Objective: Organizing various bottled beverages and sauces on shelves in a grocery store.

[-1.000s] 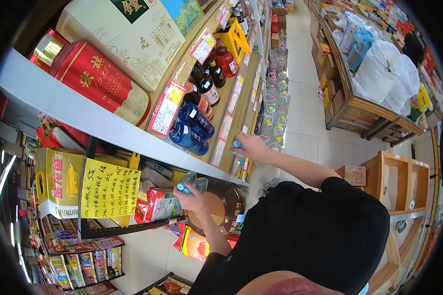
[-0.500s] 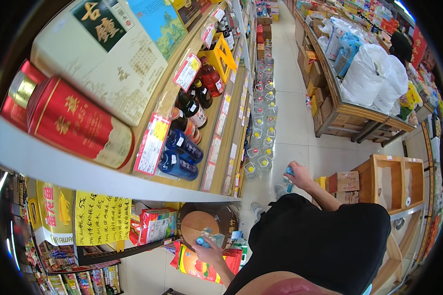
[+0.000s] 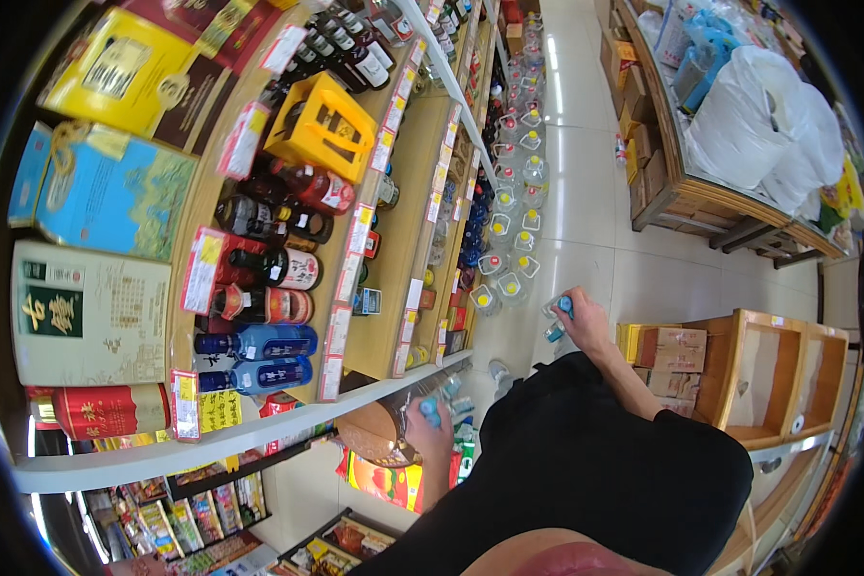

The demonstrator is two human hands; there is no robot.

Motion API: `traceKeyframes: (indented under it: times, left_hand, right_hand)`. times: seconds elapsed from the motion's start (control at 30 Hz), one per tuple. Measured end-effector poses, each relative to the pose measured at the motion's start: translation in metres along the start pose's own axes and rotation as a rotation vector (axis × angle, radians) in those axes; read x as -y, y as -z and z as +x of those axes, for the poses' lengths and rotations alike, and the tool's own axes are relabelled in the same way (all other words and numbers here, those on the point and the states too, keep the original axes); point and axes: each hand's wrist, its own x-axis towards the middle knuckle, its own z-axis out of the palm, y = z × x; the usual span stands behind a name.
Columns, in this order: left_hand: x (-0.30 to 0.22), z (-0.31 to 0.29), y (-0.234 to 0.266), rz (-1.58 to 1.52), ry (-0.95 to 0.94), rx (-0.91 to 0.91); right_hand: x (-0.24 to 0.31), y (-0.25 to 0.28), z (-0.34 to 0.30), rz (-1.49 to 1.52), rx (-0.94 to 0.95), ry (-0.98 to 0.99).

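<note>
My left hand (image 3: 432, 434) is closed around a clear bottle with a blue cap (image 3: 430, 411), low beside the end of the shelf rack. Its fingers are partly hidden and the bottle's body shows only in part. On the other side of my body, my right hand (image 3: 588, 324) is also closed on a clear bottle with a blue cap (image 3: 565, 305). A teal piece shows below that cap; whether it belongs to a second bottle I cannot tell. Nearest to the right hand on the floor are clear jugs with yellow caps (image 3: 511, 287), standing upright in rows.
Left, a shelf rack holds blue bottles (image 3: 271, 374), a yellow carrier (image 3: 323, 130) and gift boxes (image 3: 96, 307). At right stand a wooden shelf unit (image 3: 776, 379), cartons (image 3: 672, 350) and a table edge (image 3: 686, 192) under white bags (image 3: 754, 115). A round brown drum (image 3: 370, 432) stands near my left hand.
My view has swung, so the shelf goods sit farther left and more of the rack shows. My left hand with its bottle has moved up and right; the right hand keeps its bottle.
</note>
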Motion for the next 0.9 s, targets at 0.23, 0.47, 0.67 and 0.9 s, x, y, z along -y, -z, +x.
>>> traceKeyframes:
  times: [0.23, 0.47, 0.67, 0.9]
  left_hand:
    - [-0.091, 0.087, -0.083, -0.075, 0.004, -0.004]
    - [-0.151, 0.189, -0.152, -0.166, -0.150, -0.208]
    - [-0.180, 0.279, -0.206, -0.175, -0.137, -0.354]
    - [-0.185, 0.355, -0.250, -0.090, -0.066, -0.304]
  right_hand:
    - [-0.052, 0.044, 0.107, -0.060, 0.182, 0.177]
    - [-0.019, 0.075, 0.253, -0.023, 0.171, 0.426]
    - [0.034, 0.031, 0.408, -0.013, 0.122, 0.625]
    - [0.098, -0.049, 0.577, -0.128, 0.305, 0.897]
